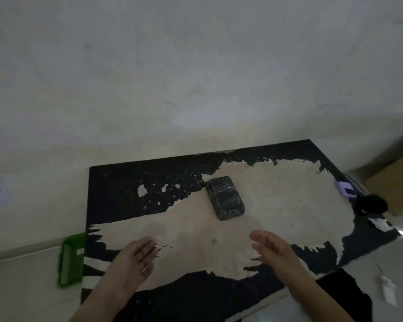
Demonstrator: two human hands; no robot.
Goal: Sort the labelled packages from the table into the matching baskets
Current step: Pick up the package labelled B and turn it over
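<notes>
Down at nine o'clock a green basket (70, 261) stands beside the table (116, 182). Left hand (135, 256) and right hand (273, 251) hover empty, fingers spread, with the dark wrapped package (226, 197) at twelve o'clock, well apart from both.

No legible txt anywhere; wrapped package (225, 197) label unreadable, too dark/blurred.
</notes>
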